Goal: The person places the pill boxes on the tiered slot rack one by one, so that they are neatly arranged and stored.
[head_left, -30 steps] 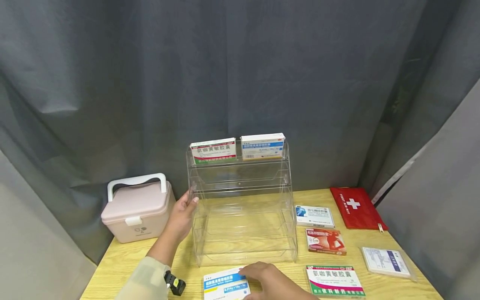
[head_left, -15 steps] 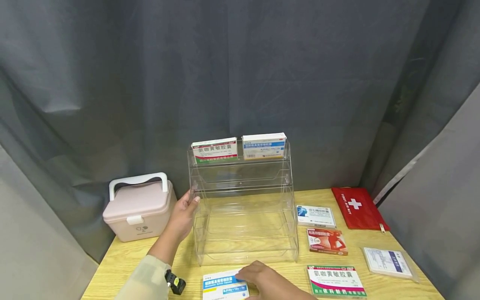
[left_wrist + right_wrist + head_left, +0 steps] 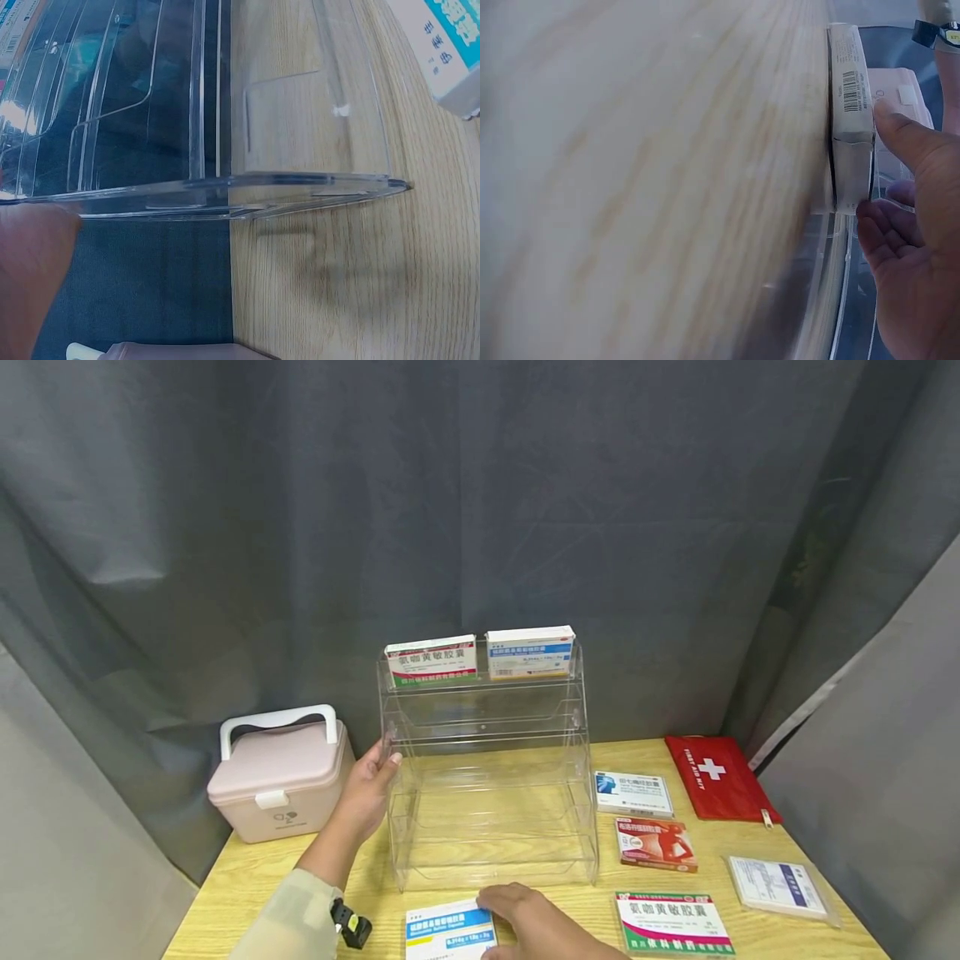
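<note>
My left hand (image 3: 369, 789) grips the left side panel of a clear acrylic tiered display rack (image 3: 495, 852), thumb toward the front. In the left wrist view part of the hand (image 3: 34, 255) shows at the rack's side edge. A blue, white and yellow medicine box (image 3: 450, 935) lies flat on the table in front of the rack, cut off by the frame's bottom. My right hand (image 3: 551, 931) is at this box's right end, fingertips at its upper right corner. In the right wrist view the thumb and bent fingers touch the box (image 3: 851, 112) along its edge, spread apart.
Two medicine boxes, one green and white (image 3: 432, 662), one blue and white (image 3: 529, 653), stand in the top tier. Right lie a blue-white box (image 3: 633, 793), a red box (image 3: 656, 843), a green-white box (image 3: 675, 924), a wrapped pack (image 3: 780, 887) and a first aid pouch (image 3: 722, 777). A pink case (image 3: 277, 785) stands left.
The box under my right hand has slid slightly left with the hand. The right fingers have shifted a little at its corner. The left hand keeps its grip on the rack.
</note>
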Available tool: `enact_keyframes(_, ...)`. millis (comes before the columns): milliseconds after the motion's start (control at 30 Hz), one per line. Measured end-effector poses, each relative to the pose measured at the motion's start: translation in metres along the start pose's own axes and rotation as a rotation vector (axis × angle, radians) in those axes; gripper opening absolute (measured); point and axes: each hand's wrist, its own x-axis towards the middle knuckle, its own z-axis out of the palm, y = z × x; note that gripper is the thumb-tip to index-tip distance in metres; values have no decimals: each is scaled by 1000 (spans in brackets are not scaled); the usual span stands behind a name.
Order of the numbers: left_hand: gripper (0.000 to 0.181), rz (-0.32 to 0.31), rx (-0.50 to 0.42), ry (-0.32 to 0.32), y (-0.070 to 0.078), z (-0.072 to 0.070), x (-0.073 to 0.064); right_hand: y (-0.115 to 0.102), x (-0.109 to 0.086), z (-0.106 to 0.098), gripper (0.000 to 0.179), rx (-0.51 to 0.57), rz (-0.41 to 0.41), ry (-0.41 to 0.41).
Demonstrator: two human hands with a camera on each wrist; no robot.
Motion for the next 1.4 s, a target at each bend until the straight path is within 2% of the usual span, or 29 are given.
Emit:
enact_keyframes(167,62,0,-6,6,0,1,0,3,1,0,69,81,47,-16)
enact_keyframes(500,62,0,-1,6,-1,-1,1,8,3,1,82,63,44,-17)
enact_keyframes(700,63,-8,4,4,-1,-1,-1,8,3,1,91,98,28,3)
enact_keyframes(800,63,-9,6,8,-1,-1,-1,8,1,1,84,144,-2,28)
enact_keyframes(900,62,-5,8,17,-1,0,0,6,-1,0,70,223,-30,49)
enact_keyframes(1033,63,-11,9,40,0,-1,0,2,-2,-4,44,419,50,70)
enact_keyframes(1100,63,-12,10,47,1,-2,0,-1,-1,-9,32,504,111,97)
enact_keyframes(1200,63,-12,9,60,1,-2,0,-4,3,-25,24,594,161,125)
enact_keyframes(1333,63,-6,6,66,0,0,1,-5,5,-59,26,672,143,168)
enact_keyframes(1400,63,0,-8,65,-1,1,2,-6,8,-81,29,698,120,217)
